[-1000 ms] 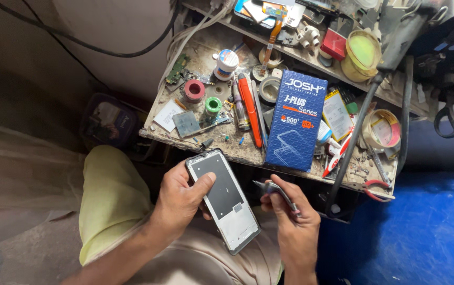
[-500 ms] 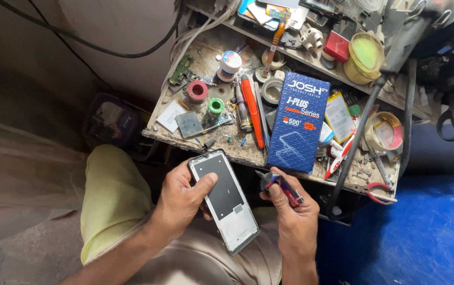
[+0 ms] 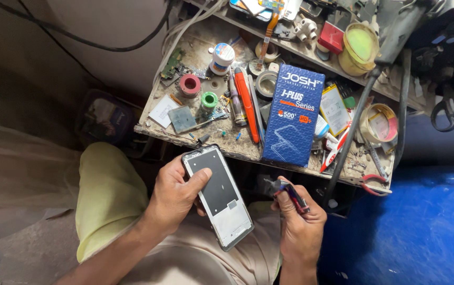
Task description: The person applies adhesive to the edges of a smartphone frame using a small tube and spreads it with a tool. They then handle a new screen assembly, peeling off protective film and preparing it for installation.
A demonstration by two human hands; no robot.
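Phone frame (image 3: 219, 196) unmoved in left hand (image 3: 174, 198); right hand (image 3: 300, 221) tool (image 3: 289, 193) raised.

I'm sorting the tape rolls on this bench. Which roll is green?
The small green roll, just right of the red roll on the bench's left part. The other rolls farther right are grey or cream-coloured.

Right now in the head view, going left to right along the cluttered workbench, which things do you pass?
Red tape roll → green tape roll → orange-handled tool → blue box → wide tape roll with a pink core. Below the bench, the left hand holds an opened phone; the right hand holds a small tool.
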